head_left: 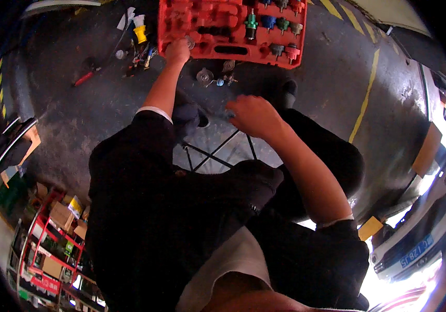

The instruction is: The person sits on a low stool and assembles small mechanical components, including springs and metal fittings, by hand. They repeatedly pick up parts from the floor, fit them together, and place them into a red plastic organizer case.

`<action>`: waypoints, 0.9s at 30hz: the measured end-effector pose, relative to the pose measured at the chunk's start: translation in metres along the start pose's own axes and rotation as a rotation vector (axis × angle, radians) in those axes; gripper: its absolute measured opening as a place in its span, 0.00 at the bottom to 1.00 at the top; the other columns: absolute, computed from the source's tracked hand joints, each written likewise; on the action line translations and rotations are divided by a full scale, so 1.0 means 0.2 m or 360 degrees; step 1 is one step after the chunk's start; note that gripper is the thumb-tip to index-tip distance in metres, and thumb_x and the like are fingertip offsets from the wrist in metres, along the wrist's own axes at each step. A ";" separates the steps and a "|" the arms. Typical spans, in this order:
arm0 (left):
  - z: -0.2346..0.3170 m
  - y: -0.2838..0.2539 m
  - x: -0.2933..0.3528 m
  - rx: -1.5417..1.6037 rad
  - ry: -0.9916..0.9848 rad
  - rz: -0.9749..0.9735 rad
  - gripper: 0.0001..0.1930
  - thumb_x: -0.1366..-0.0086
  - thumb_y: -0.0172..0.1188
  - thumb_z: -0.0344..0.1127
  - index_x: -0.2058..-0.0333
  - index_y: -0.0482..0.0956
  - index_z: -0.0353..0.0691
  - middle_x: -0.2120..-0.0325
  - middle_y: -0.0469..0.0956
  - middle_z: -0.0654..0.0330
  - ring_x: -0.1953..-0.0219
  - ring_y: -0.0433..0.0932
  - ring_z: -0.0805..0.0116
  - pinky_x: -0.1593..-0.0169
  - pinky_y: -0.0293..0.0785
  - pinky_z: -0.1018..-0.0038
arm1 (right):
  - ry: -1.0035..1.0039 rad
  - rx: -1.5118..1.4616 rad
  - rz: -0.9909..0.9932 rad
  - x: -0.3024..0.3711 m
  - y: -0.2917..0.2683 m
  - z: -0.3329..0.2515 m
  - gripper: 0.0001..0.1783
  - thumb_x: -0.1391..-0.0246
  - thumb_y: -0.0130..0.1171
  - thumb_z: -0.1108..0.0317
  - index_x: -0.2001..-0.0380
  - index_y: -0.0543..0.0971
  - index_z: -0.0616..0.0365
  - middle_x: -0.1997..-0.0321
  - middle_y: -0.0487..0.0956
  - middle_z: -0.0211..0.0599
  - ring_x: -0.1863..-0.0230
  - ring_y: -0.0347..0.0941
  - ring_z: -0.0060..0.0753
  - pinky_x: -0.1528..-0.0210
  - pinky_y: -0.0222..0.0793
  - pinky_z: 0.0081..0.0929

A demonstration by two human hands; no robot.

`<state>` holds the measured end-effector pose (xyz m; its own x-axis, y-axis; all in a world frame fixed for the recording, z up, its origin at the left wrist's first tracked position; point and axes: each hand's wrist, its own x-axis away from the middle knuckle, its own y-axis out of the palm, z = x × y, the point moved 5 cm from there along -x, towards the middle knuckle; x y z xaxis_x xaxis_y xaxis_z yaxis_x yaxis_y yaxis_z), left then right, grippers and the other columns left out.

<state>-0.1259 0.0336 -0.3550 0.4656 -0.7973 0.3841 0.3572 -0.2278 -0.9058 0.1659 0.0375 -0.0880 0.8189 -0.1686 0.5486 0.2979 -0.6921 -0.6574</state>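
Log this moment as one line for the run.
left hand: at red case, near-left corner, grip unclear | right hand: away from case | loose round part: on floor

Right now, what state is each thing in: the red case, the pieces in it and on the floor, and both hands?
Red case: open, partly filled.
Green adapter: set in the case.
Round disc: loose on the floor.
Yellow piece: on the floor.
Red-handled tool: lying on the floor.
Left hand: at the case's corner, grip unclear.
Right hand: fingers curled, contents unclear.
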 end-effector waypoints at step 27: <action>0.23 0.40 0.57 0.0108 -0.0343 -0.0188 0.14 0.43 0.67 0.47 0.64 0.86 0.46 0.63 0.85 0.53 0.59 0.85 0.51 0.56 0.82 0.57 | -0.0038 -0.0081 0.0184 0.07 -0.04 -0.02 0.16 0.49 0.65 0.58 0.58 0.79 0.53 0.59 0.80 0.43 0.54 0.79 0.50 0.52 0.75 0.46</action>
<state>-0.0061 -0.0494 -0.3759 0.5770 -0.6280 0.5223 0.4696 -0.2681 -0.8412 0.1731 0.0371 -0.0729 0.8581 -0.2330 0.4575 0.1757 -0.7040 -0.6881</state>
